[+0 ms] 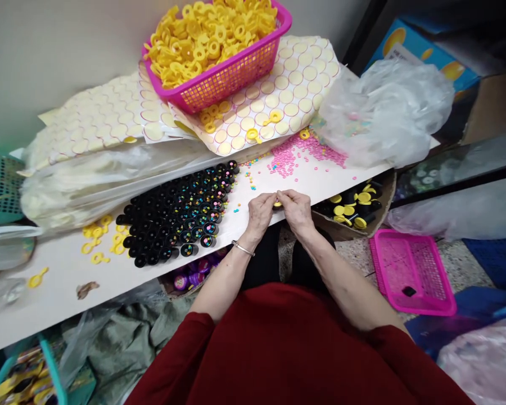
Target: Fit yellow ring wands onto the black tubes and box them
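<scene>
At the table's front edge, my left hand (260, 214) and my right hand (296, 211) meet with fingertips closed on a small yellow-and-black piece (277, 205). Fingers cover most of it, so its full shape is hidden. To the left of my hands stand many small black cups (172, 219) in tight rows; those on the right side hold coloured beads. Pink beads (289, 157) lie in a loose spread beyond my hands, with a few blue and yellow ones nearby. Yellow ring-shaped pieces (96, 230) lie left of the cups.
A pink basket (231, 79) heaped with yellow ring pieces stands on sheets of round stickers (303, 70). Plastic bags (388, 112) crowd the right end. Below right, a carton (382, 211) holds black-and-yellow pieces, and a second pink basket (413, 264) sits lower.
</scene>
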The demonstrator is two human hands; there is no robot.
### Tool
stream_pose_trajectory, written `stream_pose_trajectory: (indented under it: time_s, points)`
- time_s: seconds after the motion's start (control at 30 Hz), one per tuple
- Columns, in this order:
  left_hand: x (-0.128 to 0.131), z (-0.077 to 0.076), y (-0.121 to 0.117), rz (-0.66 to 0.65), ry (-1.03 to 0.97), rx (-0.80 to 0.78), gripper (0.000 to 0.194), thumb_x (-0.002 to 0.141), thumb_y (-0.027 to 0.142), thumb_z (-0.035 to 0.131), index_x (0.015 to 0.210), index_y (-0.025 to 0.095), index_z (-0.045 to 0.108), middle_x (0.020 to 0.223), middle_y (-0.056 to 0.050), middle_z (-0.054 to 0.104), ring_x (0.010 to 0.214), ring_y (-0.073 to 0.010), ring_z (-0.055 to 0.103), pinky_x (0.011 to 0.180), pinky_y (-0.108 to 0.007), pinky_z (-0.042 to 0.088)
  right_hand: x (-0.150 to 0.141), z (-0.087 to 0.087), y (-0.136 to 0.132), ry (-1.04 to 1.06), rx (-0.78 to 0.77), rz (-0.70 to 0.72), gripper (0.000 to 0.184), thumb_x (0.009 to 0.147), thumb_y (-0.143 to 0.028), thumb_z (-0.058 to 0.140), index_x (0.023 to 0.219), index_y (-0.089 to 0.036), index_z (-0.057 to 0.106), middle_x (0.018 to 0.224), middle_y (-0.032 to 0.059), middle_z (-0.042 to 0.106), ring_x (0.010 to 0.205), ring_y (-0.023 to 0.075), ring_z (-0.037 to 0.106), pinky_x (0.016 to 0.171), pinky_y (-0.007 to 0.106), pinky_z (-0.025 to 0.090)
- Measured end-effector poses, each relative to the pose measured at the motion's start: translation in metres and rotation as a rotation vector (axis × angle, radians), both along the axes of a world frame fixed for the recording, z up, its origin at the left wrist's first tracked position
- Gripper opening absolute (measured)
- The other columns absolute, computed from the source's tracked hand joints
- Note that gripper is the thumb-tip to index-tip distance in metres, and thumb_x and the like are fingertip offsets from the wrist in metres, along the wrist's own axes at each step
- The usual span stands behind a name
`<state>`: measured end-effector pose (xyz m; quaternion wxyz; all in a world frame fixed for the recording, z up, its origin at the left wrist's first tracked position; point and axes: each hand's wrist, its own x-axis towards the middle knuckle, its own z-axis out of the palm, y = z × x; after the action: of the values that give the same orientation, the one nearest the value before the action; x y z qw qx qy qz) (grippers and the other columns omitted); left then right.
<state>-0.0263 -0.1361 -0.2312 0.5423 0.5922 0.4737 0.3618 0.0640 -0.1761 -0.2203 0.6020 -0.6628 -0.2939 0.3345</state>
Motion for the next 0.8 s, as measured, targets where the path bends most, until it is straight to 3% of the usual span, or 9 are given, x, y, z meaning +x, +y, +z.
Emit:
stream_pose_trajectory:
  time_s: [0.17, 0.3, 0.43, 0.63, 0.8]
  points:
    - [0.002, 0.003, -0.008, 0.02, 0.015, -0.034, 0.032, 0.084, 0.043, 0.054, 0.069, 0.016, 0.065, 0.066, -0.001, 0.062, 0.069, -0.0116, 0.058, 0.065, -0.022, 0.043, -0.009, 0.005, -0.001, 0.277, -0.122, -0.055, 0.019, 0.068, -0.036, 0.063, 0.066, -0.017, 0.061, 0.05, -0.0054, 0.053, 0.038, 0.007, 0.044, 0.038, 0.02, 0.034]
    - [0.006, 0.004, -0.014, 0.064, 0.031, 0.035, 0.03, 0.086, 0.039, 0.052, 0.068, 0.017, 0.062, 0.07, -0.001, 0.06, 0.069, -0.0113, 0.055, 0.067, -0.023, 0.043, -0.013, 0.004, -0.003, 0.299, -0.107, -0.066, 0.023, 0.069, -0.039, 0.065, 0.063, -0.018, 0.056, 0.048, -0.0059, 0.05, 0.035, 0.0078, 0.045, 0.032, 0.019, 0.032]
    - [0.008, 0.002, -0.015, 0.079, 0.036, 0.188, 0.033, 0.088, 0.036, 0.05, 0.061, 0.018, 0.057, 0.066, -0.001, 0.055, 0.068, -0.0112, 0.052, 0.068, -0.023, 0.042, -0.012, -0.002, -0.006, 0.264, -0.041, -0.059, 0.028, 0.069, -0.045, 0.068, 0.067, -0.019, 0.056, 0.05, -0.0064, 0.051, 0.034, 0.0063, 0.042, 0.031, 0.019, 0.036]
    - [0.003, 0.004, -0.011, 0.049, -0.013, 0.088, 0.029, 0.085, 0.036, 0.054, 0.065, 0.017, 0.062, 0.068, 0.0, 0.058, 0.068, -0.0102, 0.054, 0.065, -0.022, 0.042, -0.008, 0.002, -0.012, 0.447, -0.06, 0.033, 0.036, 0.061, -0.048, 0.074, 0.069, -0.018, 0.056, 0.049, -0.0067, 0.055, 0.039, 0.0082, 0.051, 0.039, 0.021, 0.047]
    - [0.005, 0.0, -0.008, 0.032, -0.031, 0.102, 0.029, 0.084, 0.034, 0.054, 0.062, 0.017, 0.059, 0.064, 0.001, 0.055, 0.065, -0.0097, 0.052, 0.063, -0.022, 0.04, -0.009, 0.002, -0.014, 0.419, -0.034, 0.025, 0.034, 0.058, -0.044, 0.076, 0.07, -0.018, 0.057, 0.048, -0.0072, 0.055, 0.039, 0.0075, 0.051, 0.042, 0.022, 0.049]
